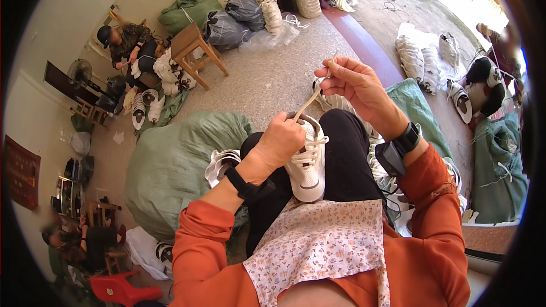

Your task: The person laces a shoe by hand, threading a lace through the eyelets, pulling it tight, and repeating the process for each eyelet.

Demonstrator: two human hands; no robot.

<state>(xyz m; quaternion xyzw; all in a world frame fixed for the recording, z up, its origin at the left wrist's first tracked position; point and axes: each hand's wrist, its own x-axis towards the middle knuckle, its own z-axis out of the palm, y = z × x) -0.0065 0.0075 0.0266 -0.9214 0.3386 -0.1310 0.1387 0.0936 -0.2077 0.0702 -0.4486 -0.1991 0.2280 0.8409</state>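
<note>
A white lace-up sneaker (305,177) rests on my lap, its toe toward me, between my dark-trousered thighs. Crossed laces run over its tongue. My left hand (282,141) is closed at the shoe's upper left side, around the lower part of a cream shoelace (307,106). Up and to the right, the lace stretches to my right hand (357,86), which pinches its end between thumb and fingertips. The left fingertips are partly hidden, so I cannot tell whether they also grip the shoe.
A bulging green sack (182,165) stands by my left leg, with white shoe parts (223,165) between. More shoes lie at my right beside a green sack (418,111). Ahead is a wooden stool (193,51). Other people sit around the room, one handling shoes at far left (131,51).
</note>
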